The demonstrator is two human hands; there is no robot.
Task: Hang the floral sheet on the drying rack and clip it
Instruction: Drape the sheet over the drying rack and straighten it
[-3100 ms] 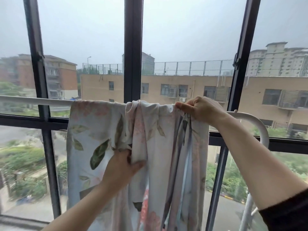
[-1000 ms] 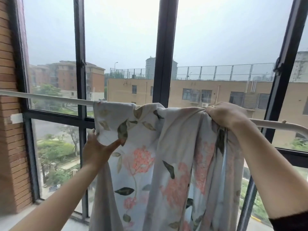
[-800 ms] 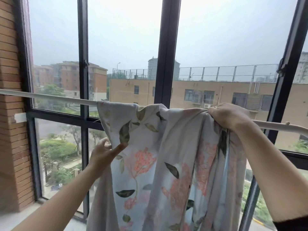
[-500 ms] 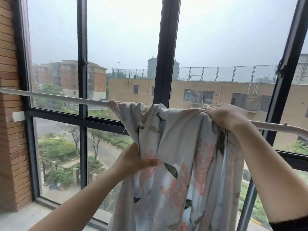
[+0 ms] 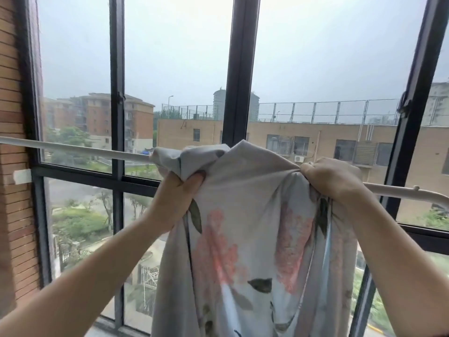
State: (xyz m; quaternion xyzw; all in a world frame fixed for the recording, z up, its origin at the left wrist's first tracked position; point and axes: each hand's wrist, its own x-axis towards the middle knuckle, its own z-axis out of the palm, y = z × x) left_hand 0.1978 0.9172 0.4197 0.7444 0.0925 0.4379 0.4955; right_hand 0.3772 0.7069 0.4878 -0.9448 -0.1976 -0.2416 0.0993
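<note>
Closest to the camera I count two hands, both on the one floral sheet (image 5: pixel 243 227). The left hand (image 5: pixel 176 198) grips a bunched fold at the sheet's upper left, fingers curled round the cloth. The right hand (image 5: pixel 332 181) is clenched on the gathered upper right edge, at the rail. The sheet hangs bunched over the single white drying rack rail (image 5: pixel 73 148), its long axis vertical, running down out of view. Behind it I see a dark window frame (image 5: pixel 240 69), a brick wall (image 5: pixel 12 117) at the left, and buildings beyond the glass.
</note>
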